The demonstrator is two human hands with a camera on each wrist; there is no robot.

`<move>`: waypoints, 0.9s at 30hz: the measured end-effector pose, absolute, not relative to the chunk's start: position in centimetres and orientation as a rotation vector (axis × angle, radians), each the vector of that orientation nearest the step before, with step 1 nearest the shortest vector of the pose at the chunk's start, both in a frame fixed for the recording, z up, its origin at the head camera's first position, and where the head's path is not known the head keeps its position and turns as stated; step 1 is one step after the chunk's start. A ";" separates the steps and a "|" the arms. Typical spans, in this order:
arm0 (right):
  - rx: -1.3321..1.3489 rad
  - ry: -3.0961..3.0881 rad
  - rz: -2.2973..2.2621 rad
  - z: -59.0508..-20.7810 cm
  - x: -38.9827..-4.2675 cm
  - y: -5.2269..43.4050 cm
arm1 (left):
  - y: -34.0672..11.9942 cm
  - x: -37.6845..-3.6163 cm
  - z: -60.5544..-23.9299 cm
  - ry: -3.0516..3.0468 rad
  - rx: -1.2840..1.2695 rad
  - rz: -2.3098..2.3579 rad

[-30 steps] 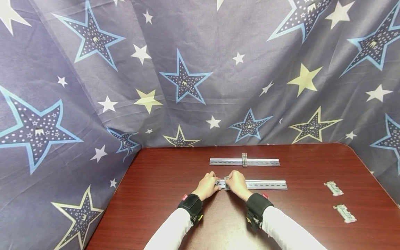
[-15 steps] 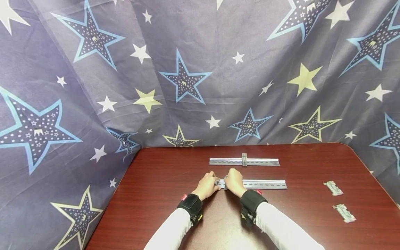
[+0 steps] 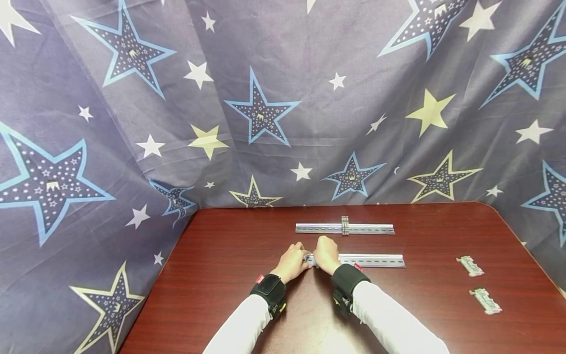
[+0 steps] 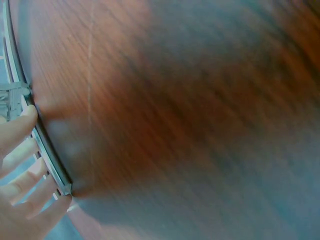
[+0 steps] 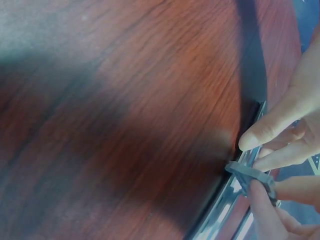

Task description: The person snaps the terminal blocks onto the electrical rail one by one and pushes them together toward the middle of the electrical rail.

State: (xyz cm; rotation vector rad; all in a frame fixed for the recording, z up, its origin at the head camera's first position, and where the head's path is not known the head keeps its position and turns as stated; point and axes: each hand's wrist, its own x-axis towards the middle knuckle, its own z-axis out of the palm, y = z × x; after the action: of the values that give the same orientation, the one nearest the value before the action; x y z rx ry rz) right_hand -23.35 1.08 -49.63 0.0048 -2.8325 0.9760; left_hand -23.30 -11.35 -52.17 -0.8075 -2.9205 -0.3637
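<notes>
A: Layout, biggest first?
B: Star-print curtain point(image 3: 318, 44) is hung behind the table and down both sides. Wood-grain table point(image 3: 230, 236) is enclosed by it. White sleeves point(image 3: 240, 324) and black wrist straps point(image 3: 269, 290) are worn on both arms.

A: Rails?
B: Two, laid roughly parallel, both slotted. Near DIN rail point(image 3: 373, 260) is partly covered by the hands at its left end. Far DIN rail point(image 3: 371, 229) is placed behind it, apart. A small stack of terminal blocks point(image 3: 345, 225) is mounted across the far one, about mid-length. Exact count can't be made out.

A: Left hand?
B: Left end of the near rail is gripped by the left hand point(image 3: 290, 263); thumb is set against the near edge, fingers are laid across.

A: Right?
B: A grey terminal block point(image 5: 252, 175) is pinched by the right hand point(image 3: 326, 254) between thumb and fingers, just beside the left hand.

A: Block position?
B: Held across the near rail, close to its left end, slanted in the right wrist view. Whether it is clipped in can't be told.

A: Loose parts?
B: Two, laid flat at the table's right, near each other: upper pale block point(image 3: 470, 265), lower pale block point(image 3: 486, 301). Both are well apart from the hands.
</notes>
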 end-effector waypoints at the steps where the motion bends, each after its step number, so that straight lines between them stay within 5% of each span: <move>1: 0.000 -2.839 0.967 -49.6 -23.4 1.0 | -11.4 -23.3 -52.2 -2.922 -0.808 -0.363; 22: -0.114 -2.912 0.961 -50.1 -24.8 0.3 | -11.5 -23.2 -52.2 -2.918 -0.800 -0.371; 27: -0.097 -2.924 0.952 -57.1 -29.4 1.1 | -11.3 -23.2 -52.2 -2.912 -0.804 -0.376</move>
State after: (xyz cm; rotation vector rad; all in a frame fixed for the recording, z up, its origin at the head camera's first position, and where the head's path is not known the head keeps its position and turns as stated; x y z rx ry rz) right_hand -29.45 1.08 -57.10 -0.0971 -2.9245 0.9521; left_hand -23.22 -11.34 -52.16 -0.8043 -2.9125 -0.3757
